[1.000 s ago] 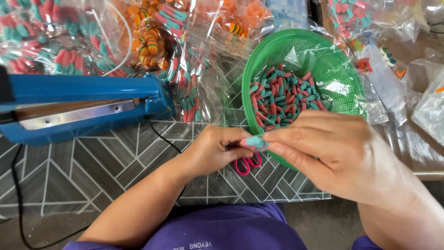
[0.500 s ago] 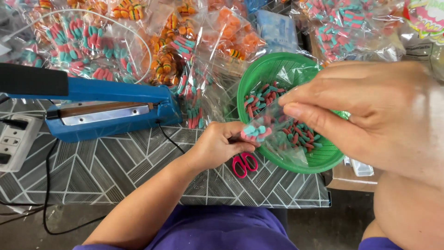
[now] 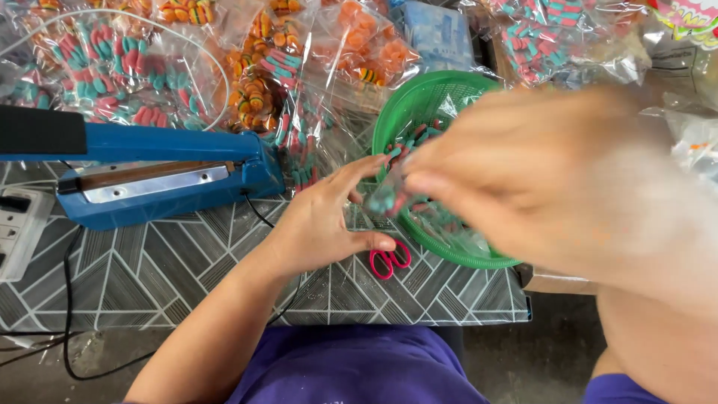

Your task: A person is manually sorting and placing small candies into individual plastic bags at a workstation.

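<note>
My right hand (image 3: 523, 172) is blurred with motion in front of the green basket (image 3: 437, 93). It pinches a small clear bag of red and teal gummy candies (image 3: 385, 198) at its top. Just left of that bag is my left hand (image 3: 325, 221), fingers spread, the fingertips close to the bag and nothing gripped. More of the same candies (image 3: 415, 138) lie loose in the basket, partly hidden by my right hand.
A blue heat sealer (image 3: 164, 176) stands at the left on the patterned tablecloth (image 3: 187, 277), with a white power strip (image 3: 15, 224) at the far left edge. Pink scissors (image 3: 389, 260) lie by the basket. Sealed candy bags (image 3: 262, 67) are piled along the back.
My left hand has let go of the candy bag and spread its fingers. My right hand has swung down and left with the bag, now blurred.
</note>
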